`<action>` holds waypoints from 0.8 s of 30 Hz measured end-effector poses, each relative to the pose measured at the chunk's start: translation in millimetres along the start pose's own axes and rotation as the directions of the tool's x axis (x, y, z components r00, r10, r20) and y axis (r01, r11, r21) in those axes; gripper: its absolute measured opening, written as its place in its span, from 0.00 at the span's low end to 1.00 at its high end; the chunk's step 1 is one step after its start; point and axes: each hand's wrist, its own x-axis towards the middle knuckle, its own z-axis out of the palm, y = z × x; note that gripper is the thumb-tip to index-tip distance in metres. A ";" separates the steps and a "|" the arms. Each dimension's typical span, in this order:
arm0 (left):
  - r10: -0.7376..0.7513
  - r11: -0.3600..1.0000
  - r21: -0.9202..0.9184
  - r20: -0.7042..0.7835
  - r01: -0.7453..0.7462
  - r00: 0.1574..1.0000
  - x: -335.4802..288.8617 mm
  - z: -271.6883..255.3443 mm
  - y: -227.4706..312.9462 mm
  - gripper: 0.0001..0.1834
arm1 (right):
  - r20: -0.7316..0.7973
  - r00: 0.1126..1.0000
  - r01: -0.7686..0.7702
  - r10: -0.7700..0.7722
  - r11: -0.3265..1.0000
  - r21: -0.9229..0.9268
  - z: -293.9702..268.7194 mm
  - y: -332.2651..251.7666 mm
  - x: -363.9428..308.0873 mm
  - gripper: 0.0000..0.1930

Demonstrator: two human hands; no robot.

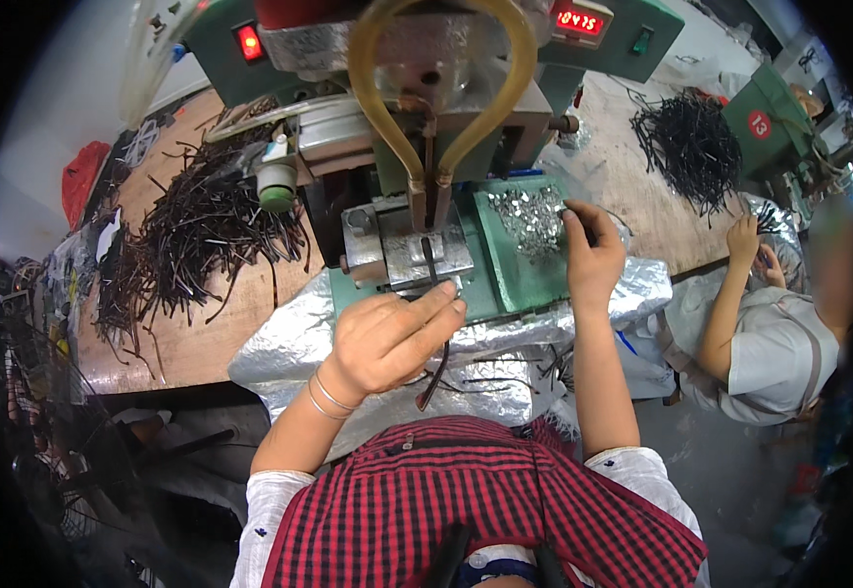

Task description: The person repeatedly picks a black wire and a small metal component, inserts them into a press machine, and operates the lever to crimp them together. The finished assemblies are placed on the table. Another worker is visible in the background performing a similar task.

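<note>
My left hand [392, 338] pinches a thin dark cord [433, 367] whose upper end lies in the metal block [407, 250] of the green press machine [426, 118]; the rest of the cord hangs down below my fingers. My right hand [591, 257] reaches over the green tray [500, 269] of small shiny metal clips [529, 218], fingertips closed at its right edge, seemingly on one clip. Foil sheeting [279, 343] covers the bench edge under both hands.
A big heap of dark cords [196, 240] lies on the wooden bench at left, another pile [691, 142] at far right. A co-worker [770, 343] sits at right by a second green machine [765, 127]. A yellowish hose [377, 108] loops over the press.
</note>
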 end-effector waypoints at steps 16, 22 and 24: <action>-0.455 0.772 0.554 0.138 0.312 0.880 -41.3 -79.0 42.8 0.12 | 0.135 0.984 -0.146 0.120 0.969 0.201 19.8 14.4 -31.3 0.09; -0.459 0.632 0.562 -0.283 0.533 0.842 -48.9 -114.4 -64.4 0.06 | 0.191 0.981 0.037 -0.022 0.997 -0.075 6.4 -5.5 -35.6 0.08; -0.436 0.670 0.595 -0.168 0.444 0.884 -54.5 -93.7 -107.6 0.06 | 0.196 0.975 0.131 -0.105 0.983 -0.126 14.4 -7.8 -35.0 0.08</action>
